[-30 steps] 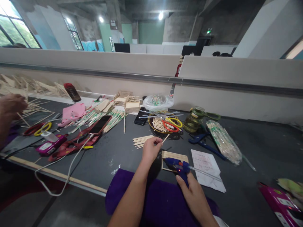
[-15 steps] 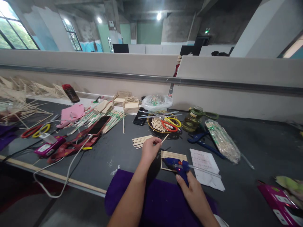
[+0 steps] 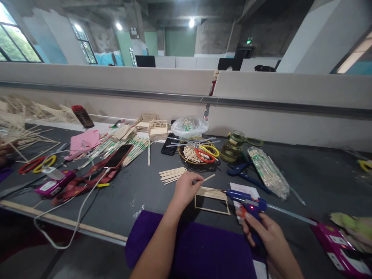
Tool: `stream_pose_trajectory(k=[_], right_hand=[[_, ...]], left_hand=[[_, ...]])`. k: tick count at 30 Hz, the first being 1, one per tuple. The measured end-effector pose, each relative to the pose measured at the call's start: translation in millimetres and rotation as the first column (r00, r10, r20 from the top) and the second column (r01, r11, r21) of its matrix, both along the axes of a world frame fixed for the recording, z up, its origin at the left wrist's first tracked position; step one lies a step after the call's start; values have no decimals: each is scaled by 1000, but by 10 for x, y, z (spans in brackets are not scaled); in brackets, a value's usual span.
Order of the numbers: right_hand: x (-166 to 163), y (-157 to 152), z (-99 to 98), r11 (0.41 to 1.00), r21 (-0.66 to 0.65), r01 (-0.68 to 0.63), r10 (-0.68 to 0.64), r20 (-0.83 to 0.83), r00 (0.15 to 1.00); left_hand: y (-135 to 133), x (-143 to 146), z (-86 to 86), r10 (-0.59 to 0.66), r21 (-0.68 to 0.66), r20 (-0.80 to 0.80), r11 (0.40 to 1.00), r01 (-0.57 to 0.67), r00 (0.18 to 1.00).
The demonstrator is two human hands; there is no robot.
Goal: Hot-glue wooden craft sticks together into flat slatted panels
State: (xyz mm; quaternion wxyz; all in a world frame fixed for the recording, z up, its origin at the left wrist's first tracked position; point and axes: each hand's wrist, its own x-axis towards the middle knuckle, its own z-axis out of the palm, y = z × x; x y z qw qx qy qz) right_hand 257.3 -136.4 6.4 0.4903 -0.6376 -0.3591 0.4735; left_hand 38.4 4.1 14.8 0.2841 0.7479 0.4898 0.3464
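Pinched in my left hand point(image 3: 187, 189) is a short wooden stick point(image 3: 209, 178), pointing right. My right hand point(image 3: 263, 228) grips a blue glue gun point(image 3: 247, 199) with a clear glue stick point(image 3: 290, 214) out of its back. The nozzle points left, at the right end of a small rectangular stick frame point(image 3: 213, 210); whether it touches cannot be told. Several sticks lie side by side across the far part of that frame, and the near part is open. Left of it lies a row of loose sticks point(image 3: 172, 175). Partly under the gun is a white paper point(image 3: 244, 189).
Behind my hands stands a basket point(image 3: 181, 155) of short sticks with scissors point(image 3: 207, 152) on top. A glass jar point(image 3: 232, 147), blue pliers point(image 3: 247, 176) and bagged sticks point(image 3: 269, 172) lie right. Phones, a cable point(image 3: 83, 217) and a power strip point(image 3: 55, 184) are left. Another person's hand point(image 3: 6, 151) shows far left.
My right hand has moved right with the glue gun, baring the frame, and the nozzle now sits at its right end. The stick in my left hand has tipped flatter and slightly lower.
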Motion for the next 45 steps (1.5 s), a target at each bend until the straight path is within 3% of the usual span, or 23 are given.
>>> stream_pose_trajectory(k=[5,10,13,15,17,20,22,26,28,30,34,45], right_hand=[[436,-9,-115,955,23,297,-298,20,954],[570,97,-298,962,-8,274,-273,69,959],[603,134,-356,959,-59,277,-245,315,917],[627,123,-358,949,-96,300,-191,582,790],[629,85,-336,944,-101,315,-116,791,601],[538,13,-277,948,23,316,-137,929,344],[401,-13,-243,955,167,246,-230,940,251],[-14,22,-227,948,317,-43,-295,919,260],[-233,64,-244,943,259,-211,-198,941,274],[-411,104,-265,944,186,-273,-117,961,251],[-588,146,-303,955,85,-285,-26,978,205],[-618,163,-371,964,55,-261,-6,983,185]], left_hand=[[-190,146,18,-179,134,-301,964,228,937],[-263,253,-46,-237,148,-497,925,351,835],[-267,273,-65,-246,140,-545,916,376,801],[-270,281,-69,-243,135,-575,913,384,781],[-276,289,-71,-237,138,-600,910,391,764],[-284,305,-74,-226,160,-622,900,405,750],[-287,315,-76,-224,182,-625,890,418,748],[-287,325,-86,-209,230,-635,868,440,743],[-287,325,-93,-191,255,-644,859,444,741],[-288,323,-98,-179,276,-650,850,449,739],[-288,322,-97,-182,289,-639,844,452,747],[-279,322,-96,-203,283,-602,850,445,772]])
